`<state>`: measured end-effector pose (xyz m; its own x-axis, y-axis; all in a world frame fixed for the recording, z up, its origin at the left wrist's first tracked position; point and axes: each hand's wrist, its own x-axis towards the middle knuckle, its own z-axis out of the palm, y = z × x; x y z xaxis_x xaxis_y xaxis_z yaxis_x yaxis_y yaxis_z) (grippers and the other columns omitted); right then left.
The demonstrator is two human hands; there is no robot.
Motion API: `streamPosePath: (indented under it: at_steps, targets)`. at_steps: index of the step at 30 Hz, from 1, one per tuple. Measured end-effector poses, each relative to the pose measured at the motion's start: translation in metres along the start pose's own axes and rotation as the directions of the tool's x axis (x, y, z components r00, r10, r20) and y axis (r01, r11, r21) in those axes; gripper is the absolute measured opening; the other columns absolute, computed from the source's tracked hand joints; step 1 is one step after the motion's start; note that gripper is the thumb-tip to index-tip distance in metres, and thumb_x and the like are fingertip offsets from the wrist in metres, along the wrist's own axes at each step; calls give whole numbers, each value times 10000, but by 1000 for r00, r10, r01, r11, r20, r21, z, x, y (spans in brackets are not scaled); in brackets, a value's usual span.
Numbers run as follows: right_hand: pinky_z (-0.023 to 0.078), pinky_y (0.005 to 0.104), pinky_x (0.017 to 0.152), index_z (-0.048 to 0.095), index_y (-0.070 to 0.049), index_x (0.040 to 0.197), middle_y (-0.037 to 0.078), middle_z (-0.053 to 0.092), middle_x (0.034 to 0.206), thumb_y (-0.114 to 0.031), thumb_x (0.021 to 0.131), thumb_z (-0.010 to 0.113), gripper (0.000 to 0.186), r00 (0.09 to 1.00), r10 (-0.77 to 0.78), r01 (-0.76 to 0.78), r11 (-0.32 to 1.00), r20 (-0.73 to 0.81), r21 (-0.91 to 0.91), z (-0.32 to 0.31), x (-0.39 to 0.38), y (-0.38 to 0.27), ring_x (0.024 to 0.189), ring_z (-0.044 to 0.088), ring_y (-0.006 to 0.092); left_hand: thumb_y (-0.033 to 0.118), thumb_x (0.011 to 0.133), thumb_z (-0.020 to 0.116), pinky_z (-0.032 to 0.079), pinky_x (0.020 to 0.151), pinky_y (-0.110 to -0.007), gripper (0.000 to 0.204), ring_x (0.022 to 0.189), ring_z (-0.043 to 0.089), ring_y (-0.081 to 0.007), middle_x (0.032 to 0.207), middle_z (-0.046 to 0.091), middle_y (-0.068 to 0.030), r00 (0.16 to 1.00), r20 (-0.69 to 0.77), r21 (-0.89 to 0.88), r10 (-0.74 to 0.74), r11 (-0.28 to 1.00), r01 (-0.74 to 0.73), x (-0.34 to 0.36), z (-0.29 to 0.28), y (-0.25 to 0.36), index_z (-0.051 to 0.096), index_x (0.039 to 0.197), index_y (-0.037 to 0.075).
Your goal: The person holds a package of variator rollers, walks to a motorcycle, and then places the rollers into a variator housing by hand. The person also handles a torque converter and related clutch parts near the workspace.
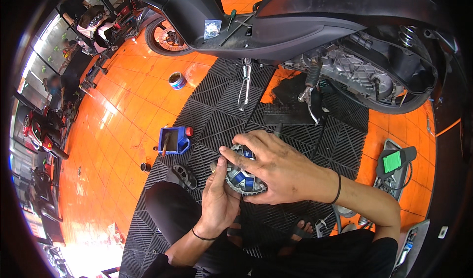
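Observation:
A round metal scooter variator (241, 180) with blue rollers set in its face and a toothed rim is held between my two hands, above the black mat. My left hand (219, 204) supports it from the left and below, thumb pointing up along its edge. From above and the right, my right hand (286, 170) wraps over it, fingers across the top and thumb at the lower rim. My right fingers hide part of its face. Beyond my hands stands a dark scooter (305, 36) with its transmission side (364, 66) uncovered.
A blue cut-open container (175, 141) with a brush in it stands left of my hands; a small tub (177, 80) is farther off. A screwdriver (231, 19) and small bag (212, 28) lie on the footboard. Parts trays (394, 164) sit right. Other people and motorcycles are far left.

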<state>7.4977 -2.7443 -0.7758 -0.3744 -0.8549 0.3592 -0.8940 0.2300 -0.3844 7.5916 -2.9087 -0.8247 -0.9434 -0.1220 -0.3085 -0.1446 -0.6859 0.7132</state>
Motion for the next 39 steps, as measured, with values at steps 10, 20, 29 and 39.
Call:
streamPosePath:
  at_steps: [10,20,29,39]
  targets:
    - [462,501,1000,450,-76,1488,214,478,1275,-501,740,810,933,978,101,-111,993,-180,-44,7,-8,18,1145,513,382,313,1100,388,579,932,-400,388,999,705,-222,1059,683,-112,999,45,126,-17,992,12,-7,10,-4,594,1125,-15]
    - [427,476,1046,432,46,1447,245,484,1298,-408,672,834,984,960,-51,61,998,-274,28,18,16,11,1186,495,408,413,1068,390,452,1067,-469,464,1294,540,-270,1393,559,-98,985,163,13,59,998,-62,-9,31,25,469,1418,119]
    - [310,535,1174,147,-22,1582,313,376,1491,-605,860,677,1069,988,-16,47,979,-155,199,-6,-8,27,1404,356,451,236,1062,438,614,789,-342,332,985,690,-195,1112,673,-102,984,161,-2,73,997,-73,9,34,21,562,1239,-16]
    - [538,377,843,-56,132,1519,232,693,979,-336,982,593,964,831,523,-467,842,-191,271,-64,-51,115,868,686,329,93,1007,546,503,1062,-506,334,1255,565,-376,1301,604,-197,962,125,-197,243,956,-217,7,30,59,506,1297,-69]
